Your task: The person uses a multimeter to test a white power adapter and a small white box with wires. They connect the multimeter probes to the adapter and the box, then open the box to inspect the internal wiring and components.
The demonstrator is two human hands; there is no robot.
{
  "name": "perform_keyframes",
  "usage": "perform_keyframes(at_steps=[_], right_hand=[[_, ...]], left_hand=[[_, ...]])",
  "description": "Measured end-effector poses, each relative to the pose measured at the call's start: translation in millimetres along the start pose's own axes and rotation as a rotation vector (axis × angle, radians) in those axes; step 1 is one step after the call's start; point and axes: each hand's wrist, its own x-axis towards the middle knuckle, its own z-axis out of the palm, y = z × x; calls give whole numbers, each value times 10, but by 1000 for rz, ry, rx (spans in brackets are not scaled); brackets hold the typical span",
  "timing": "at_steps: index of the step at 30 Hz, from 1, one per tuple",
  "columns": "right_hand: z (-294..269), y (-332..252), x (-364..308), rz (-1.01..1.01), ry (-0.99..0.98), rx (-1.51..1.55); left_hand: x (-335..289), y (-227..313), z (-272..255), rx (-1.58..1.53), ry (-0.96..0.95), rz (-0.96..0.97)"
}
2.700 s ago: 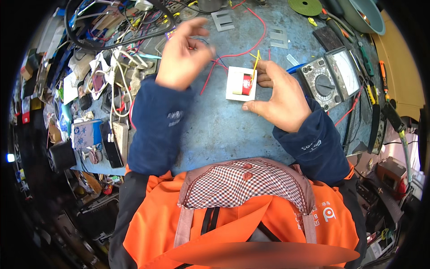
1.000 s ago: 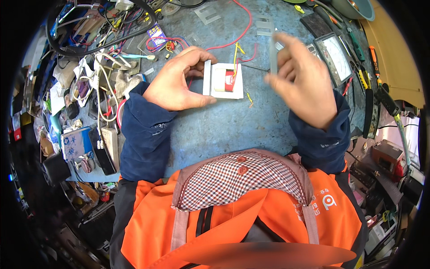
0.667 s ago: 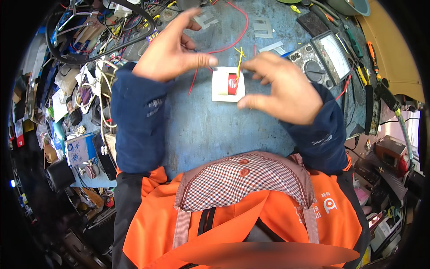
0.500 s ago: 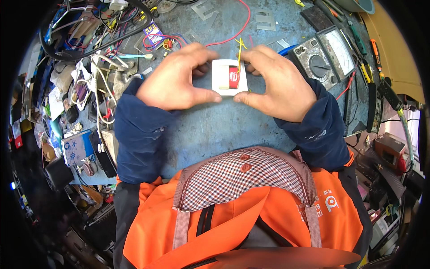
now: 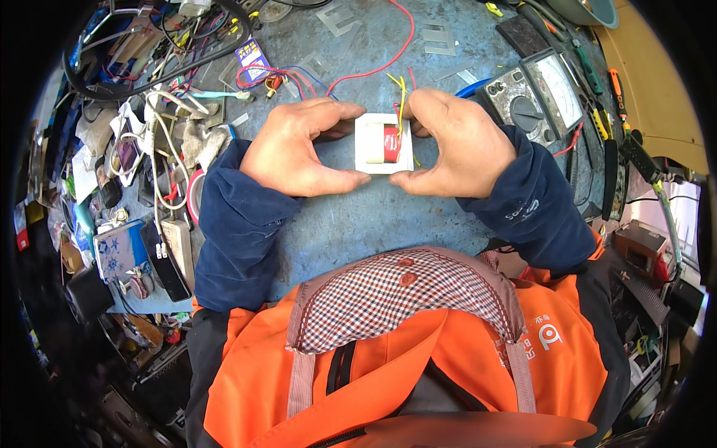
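A square white bobbin with a red-wrapped transformer coil [image 5: 390, 144] lies between my two hands over the workbench. Yellow leads [image 5: 401, 93] rise from its far right side. My left hand [image 5: 305, 145] curves around the left side, fingertips at the far left corner and thumb at the near left corner. From the other side my right hand [image 5: 464, 143] closes in, with its thumb against the near right edge and its fingers by the far right corner. The undersides of the fingers and the coil's far wall are partly hidden.
An analog multimeter [image 5: 527, 110] sits at the right beside screwdrivers [image 5: 616, 88]. Flat metal E-shaped laminations [image 5: 438, 38] lie at the back. Red wire [image 5: 373, 72] runs across the blue-grey bench [image 5: 351, 224]. Tangled white cables [image 5: 157, 149] and clutter fill the left.
Both hands and the transformer coil have come slightly nearer to me. The fingers hold the same places round the bobbin, and the view has shifted a little.
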Motion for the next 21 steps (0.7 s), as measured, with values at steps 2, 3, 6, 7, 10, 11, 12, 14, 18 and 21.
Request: perform_keyframes(at_steps=[2, 3, 6, 7, 10, 11, 12, 14, 18, 21], right_hand=[[-18, 12, 18, -26, -11, 11], [-16, 22, 14, -33, -6, 25], [15, 31, -22, -34, 6, 33], [7, 28, -23, -35, 10, 25], [19, 10, -61, -38, 37, 12], [16, 13, -64, -46, 35, 14], [12, 18, -65, -54, 32, 17], [4, 32, -64, -53, 26, 38], [7, 71, -63, -20, 13, 104], [21, 76, -73, -5, 18, 115]], left_hand=[[-11, -14, -3, -19, -1, 14], [-17, -11, -6, -29, 5, 2], [-34, -8, 16, -49, 3, -24], [-34, -7, 15, -49, 1, -22], [-39, 3, 20, -47, -4, -15], [-43, 1, 24, -47, -6, -13], [-44, -6, 24, -48, -12, -5], [-43, -28, 18, -51, -27, 8], [-54, -89, 48, -100, -1, 10], [-58, -104, 52, -100, 2, 24]])
